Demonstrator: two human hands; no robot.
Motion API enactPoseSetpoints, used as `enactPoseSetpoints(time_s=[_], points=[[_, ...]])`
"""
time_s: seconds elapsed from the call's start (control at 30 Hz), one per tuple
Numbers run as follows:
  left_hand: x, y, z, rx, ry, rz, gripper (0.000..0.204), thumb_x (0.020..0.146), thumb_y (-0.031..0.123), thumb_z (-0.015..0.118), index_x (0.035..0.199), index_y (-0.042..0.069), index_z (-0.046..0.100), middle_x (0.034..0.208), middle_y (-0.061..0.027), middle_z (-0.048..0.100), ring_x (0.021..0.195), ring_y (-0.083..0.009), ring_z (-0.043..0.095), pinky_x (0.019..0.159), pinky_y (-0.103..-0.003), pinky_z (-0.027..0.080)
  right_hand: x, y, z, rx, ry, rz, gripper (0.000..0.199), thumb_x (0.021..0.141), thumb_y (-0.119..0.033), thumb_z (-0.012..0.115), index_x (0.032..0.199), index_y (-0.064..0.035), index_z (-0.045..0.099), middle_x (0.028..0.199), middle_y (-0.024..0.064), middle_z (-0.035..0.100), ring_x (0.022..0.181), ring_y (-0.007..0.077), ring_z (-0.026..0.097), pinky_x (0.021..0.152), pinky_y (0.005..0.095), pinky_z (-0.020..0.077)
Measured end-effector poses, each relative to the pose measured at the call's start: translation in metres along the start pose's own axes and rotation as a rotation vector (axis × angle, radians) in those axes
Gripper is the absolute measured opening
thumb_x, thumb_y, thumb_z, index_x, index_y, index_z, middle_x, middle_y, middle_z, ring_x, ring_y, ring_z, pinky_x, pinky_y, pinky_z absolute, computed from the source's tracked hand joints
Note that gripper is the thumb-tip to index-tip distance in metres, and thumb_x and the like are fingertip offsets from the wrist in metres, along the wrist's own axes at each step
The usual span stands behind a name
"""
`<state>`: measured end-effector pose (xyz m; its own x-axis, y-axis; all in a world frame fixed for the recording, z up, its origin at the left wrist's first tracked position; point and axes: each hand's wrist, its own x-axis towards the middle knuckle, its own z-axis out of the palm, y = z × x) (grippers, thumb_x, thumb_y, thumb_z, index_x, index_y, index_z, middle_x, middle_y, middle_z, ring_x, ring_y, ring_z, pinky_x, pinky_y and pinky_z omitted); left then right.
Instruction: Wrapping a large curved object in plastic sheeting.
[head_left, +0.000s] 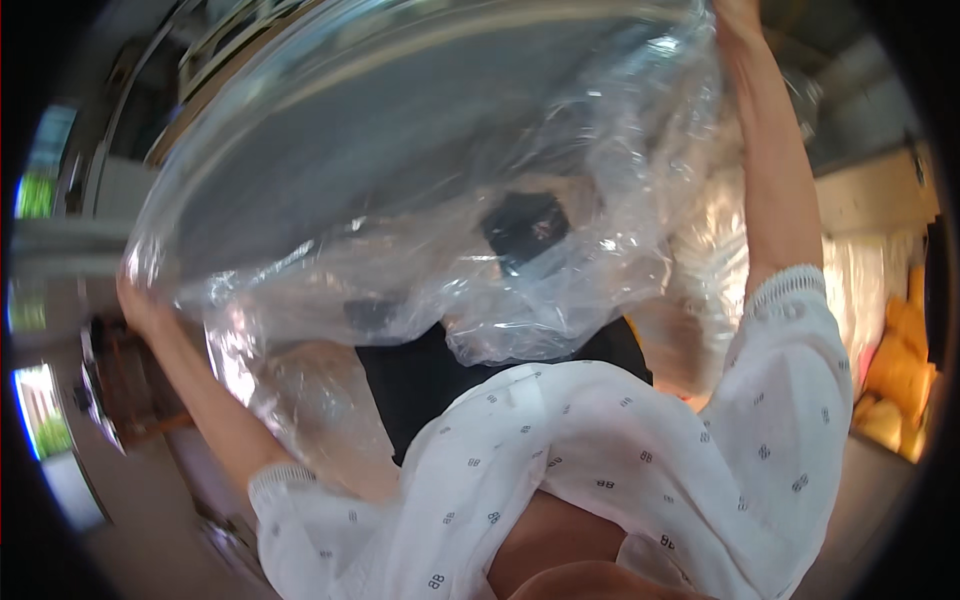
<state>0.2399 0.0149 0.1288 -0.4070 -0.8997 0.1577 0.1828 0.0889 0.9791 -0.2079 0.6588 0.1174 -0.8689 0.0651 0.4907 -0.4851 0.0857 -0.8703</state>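
A large sheet of clear plastic film (600, 130) hangs stretched and wrinkled between my raised arms. At its lower left corner my left hand (140, 302) is closed on the film's edge. My right hand (737, 15) is lifted to the top of the view at the film's upper right corner; it appears gripped there, though the frame cuts off its fingers. Through the film show a wide grey surface and a dark, blurred shape (525, 230) that I cannot name. The film's lower folds hang against my black trousers (410, 385).
More crinkled clear plastic (310, 395) lies low on the left and behind my right arm. Orange-yellow items (895, 365) stand at the far right. A brown wooden piece of furniture (135, 385) and a bright window (45, 410) are at the left.
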Motion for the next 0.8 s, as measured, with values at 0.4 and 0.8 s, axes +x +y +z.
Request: enactPoseSetpoints(time_s=[0.4,0.8], points=[[0.088,-0.153,0.116,0.412,0.056,0.386,0.021,0.079,0.021,0.065,0.087,0.002,0.066,0.075,-0.0028,0.064,0.069,-0.0091,0.058,0.066,-0.023,0.044,0.028,0.160,-0.039,-0.634,-0.006,-0.100,0.033,0.083,-0.029,0.059,0.098,0.0006,0.060,0.089,0.0104,0.063,0.082,0.0178,0.058,0.077,0.0278,0.0438],[0.100,-0.141,0.148,0.710,0.194,0.354,0.033,0.067,0.031,0.070,0.082,0.002,0.067,0.076,-0.0070,0.064,0.071,-0.0155,0.058,0.069,-0.027,0.045,0.043,0.153,-0.032,-0.852,0.067,-0.103,0.040,0.075,-0.034,0.064,0.084,0.0048,0.059,0.082,0.0148,0.062,0.075,0.0251,0.057,0.074,0.0333,0.0434]])
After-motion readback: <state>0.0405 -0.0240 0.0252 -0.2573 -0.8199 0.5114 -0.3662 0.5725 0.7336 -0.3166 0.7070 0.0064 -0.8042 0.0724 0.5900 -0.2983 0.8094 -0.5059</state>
